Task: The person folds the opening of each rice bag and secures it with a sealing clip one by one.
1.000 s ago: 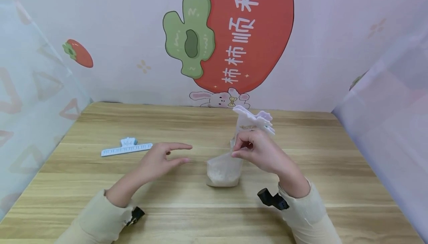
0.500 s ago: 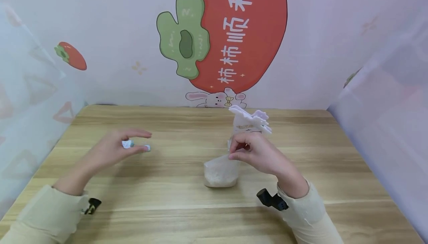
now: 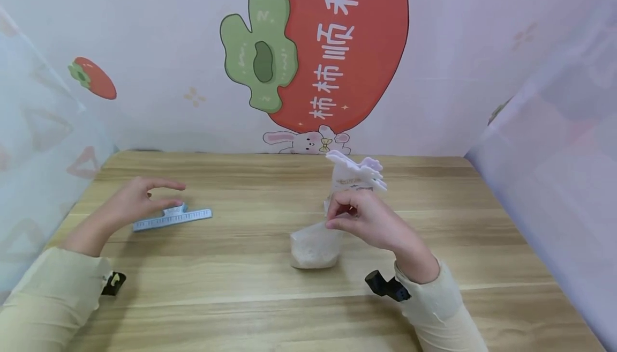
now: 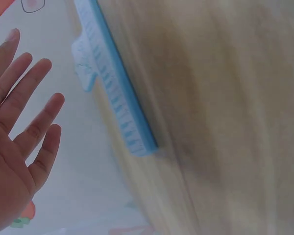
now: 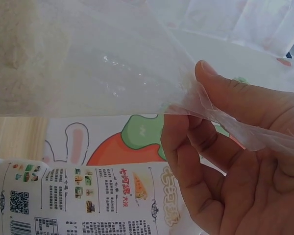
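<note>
My right hand pinches the gathered top of a clear plastic bag between thumb and index finger. Pale grains like rice fill the bag's lower part, which touches the tabletop. The right wrist view shows the bag's twisted neck at the thumb. At the left, my left hand hovers with fingers extended and thumb apart, holding nothing. Just by its thumb lies a light blue bag clip with a piano-key pattern; in the left wrist view the clip is apart from the fingers.
Behind my right hand stands a white printed rice packet with a wavy lilac top, partly hidden by the hand. A wooden table spans the view, bounded by a printed backdrop behind and cloth at both sides.
My left hand has moved left from the middle of the table to beside the blue bag clip. My right hand keeps its pinch on the plastic bag. The head view has shifted slightly.
</note>
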A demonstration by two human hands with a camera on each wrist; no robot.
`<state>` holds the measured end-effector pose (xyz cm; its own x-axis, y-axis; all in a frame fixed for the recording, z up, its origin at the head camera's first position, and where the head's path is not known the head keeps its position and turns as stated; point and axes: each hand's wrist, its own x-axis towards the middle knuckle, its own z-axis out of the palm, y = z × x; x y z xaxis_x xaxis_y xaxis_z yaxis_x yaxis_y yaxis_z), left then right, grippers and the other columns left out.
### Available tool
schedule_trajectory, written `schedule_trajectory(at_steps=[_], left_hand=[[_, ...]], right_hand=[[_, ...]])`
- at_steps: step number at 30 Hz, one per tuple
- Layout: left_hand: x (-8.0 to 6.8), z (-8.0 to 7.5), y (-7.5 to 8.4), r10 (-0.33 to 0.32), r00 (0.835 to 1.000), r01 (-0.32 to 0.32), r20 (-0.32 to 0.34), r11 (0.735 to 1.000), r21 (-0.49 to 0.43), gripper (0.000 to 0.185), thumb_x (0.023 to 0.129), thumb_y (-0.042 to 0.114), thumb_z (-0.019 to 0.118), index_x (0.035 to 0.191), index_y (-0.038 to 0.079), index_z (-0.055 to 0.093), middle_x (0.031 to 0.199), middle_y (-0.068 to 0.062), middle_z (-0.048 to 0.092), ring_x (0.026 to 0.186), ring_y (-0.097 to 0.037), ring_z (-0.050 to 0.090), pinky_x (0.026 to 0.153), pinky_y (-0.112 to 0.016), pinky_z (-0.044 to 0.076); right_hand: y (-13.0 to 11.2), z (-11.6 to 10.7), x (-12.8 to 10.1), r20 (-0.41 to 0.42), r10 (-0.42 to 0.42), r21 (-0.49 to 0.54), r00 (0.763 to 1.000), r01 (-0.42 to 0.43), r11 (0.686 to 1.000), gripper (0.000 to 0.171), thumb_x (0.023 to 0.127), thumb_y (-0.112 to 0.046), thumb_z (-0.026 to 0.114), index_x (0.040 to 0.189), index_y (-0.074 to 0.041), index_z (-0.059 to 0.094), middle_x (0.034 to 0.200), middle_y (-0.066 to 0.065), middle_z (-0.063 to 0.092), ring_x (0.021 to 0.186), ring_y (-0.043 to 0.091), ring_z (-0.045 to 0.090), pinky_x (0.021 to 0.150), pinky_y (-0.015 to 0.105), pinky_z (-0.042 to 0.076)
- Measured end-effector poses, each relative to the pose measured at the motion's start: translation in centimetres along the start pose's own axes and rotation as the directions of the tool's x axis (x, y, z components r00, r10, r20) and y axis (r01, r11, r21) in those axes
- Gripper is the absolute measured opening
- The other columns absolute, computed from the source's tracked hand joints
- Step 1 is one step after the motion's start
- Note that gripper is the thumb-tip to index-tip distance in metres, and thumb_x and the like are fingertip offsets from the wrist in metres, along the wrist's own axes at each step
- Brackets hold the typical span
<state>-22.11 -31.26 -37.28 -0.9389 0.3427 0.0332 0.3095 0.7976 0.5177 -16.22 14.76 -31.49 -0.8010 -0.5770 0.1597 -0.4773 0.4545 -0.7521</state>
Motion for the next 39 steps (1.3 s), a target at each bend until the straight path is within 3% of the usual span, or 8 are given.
schedule_trajectory(at_steps=[2,4,7,9,11,12,27,39], left_hand=[[-0.1,0.0,-0.4,-0.01,1.0,0.01,0.008,1.0,0.014,0.04,0.09,0.032,0.074,0.122,0.008,0.07,0.126,-0.02,0.068,0.122,-0.046,0.055,0.091,-0.064,0.048],[-0.2,0.1,-0.7,-0.015,1.0,0.015,0.022,0.999,0.036,0.039,0.091,0.032,0.073,0.121,0.008,0.07,0.124,-0.02,0.069,0.095,-0.038,0.065,0.086,-0.054,0.052],[-0.3,0.2,-1.0,-0.004,1.0,0.002,0.029,0.998,0.061,0.037,0.09,0.028,0.074,0.12,0.006,0.071,0.122,-0.02,0.069,0.088,-0.035,0.066,0.082,-0.047,0.052],[-0.3,0.3,-1.3,0.004,0.999,-0.007,0.043,0.998,0.066,0.037,0.089,0.023,0.075,0.121,0.004,0.07,0.122,-0.021,0.069,0.09,-0.037,0.067,0.086,-0.05,0.051],[-0.2,0.4,-1.5,0.013,0.998,-0.018,0.057,0.997,0.078,0.038,0.088,0.02,0.076,0.121,0.003,0.069,0.122,-0.023,0.068,0.116,-0.047,0.059,0.092,-0.061,0.048],[-0.2,0.5,-1.6,0.014,0.998,-0.02,0.068,0.997,0.081,0.039,0.087,0.018,0.076,0.122,0.002,0.068,0.123,-0.025,0.067,0.118,-0.05,0.057,0.094,-0.064,0.045],[-0.4,1.5,-2.2,0.016,0.997,-0.024,0.081,0.996,0.09,0.043,0.085,0.011,0.076,0.124,-0.006,0.064,0.117,-0.025,0.068,0.113,-0.047,0.06,0.094,-0.064,0.044],[-0.2,1.5,-1.9,-0.042,0.996,0.035,0.079,0.996,0.081,0.033,0.086,0.011,0.075,0.115,-0.002,0.065,0.111,-0.024,0.068,0.108,-0.045,0.06,0.091,-0.063,0.045]], right_hand=[[-0.1,0.0,0.0,0.003,0.0,0.001,1.0,0.0,1.0,0.013,0.083,-0.003,0.078,0.081,-0.012,0.068,0.08,-0.004,0.064,0.077,0.01,0.059,0.07,0.022,0.052],[-0.1,0.0,0.1,0.006,-0.006,0.004,1.0,0.006,1.0,0.013,0.083,-0.002,0.077,0.081,-0.011,0.067,0.081,-0.003,0.064,0.077,0.01,0.059,0.071,0.022,0.052],[-0.1,0.1,0.1,0.003,-0.012,0.004,1.0,0.012,1.0,0.014,0.083,-0.002,0.077,0.081,-0.011,0.067,0.08,-0.003,0.063,0.077,0.009,0.059,0.071,0.022,0.052],[-0.2,0.1,0.0,-0.001,-0.009,0.001,1.0,0.009,1.0,0.014,0.083,-0.002,0.077,0.08,-0.012,0.067,0.08,-0.004,0.063,0.077,0.009,0.059,0.071,0.022,0.052],[-0.2,0.0,0.0,-0.004,-0.004,-0.003,1.0,0.004,1.0,0.015,0.083,-0.002,0.077,0.08,-0.012,0.067,0.079,-0.004,0.063,0.077,0.009,0.059,0.071,0.022,0.052],[-0.2,0.0,0.0,-0.005,-0.001,-0.004,1.0,0.001,1.0,0.015,0.083,-0.002,0.078,0.08,-0.012,0.067,0.079,-0.004,0.063,0.076,0.009,0.059,0.07,0.023,0.052],[-0.4,0.1,-0.1,0.012,0.03,-0.002,0.999,-0.03,1.0,0.013,0.084,-0.004,0.077,0.082,-0.012,0.067,0.082,-0.003,0.064,0.079,0.011,0.06,0.072,0.024,0.053],[-0.5,0.1,-0.1,0.009,0.037,-0.006,0.999,-0.037,0.999,0.013,0.084,-0.005,0.077,0.082,-0.012,0.066,0.082,-0.003,0.064,0.079,0.012,0.061,0.072,0.024,0.053]])
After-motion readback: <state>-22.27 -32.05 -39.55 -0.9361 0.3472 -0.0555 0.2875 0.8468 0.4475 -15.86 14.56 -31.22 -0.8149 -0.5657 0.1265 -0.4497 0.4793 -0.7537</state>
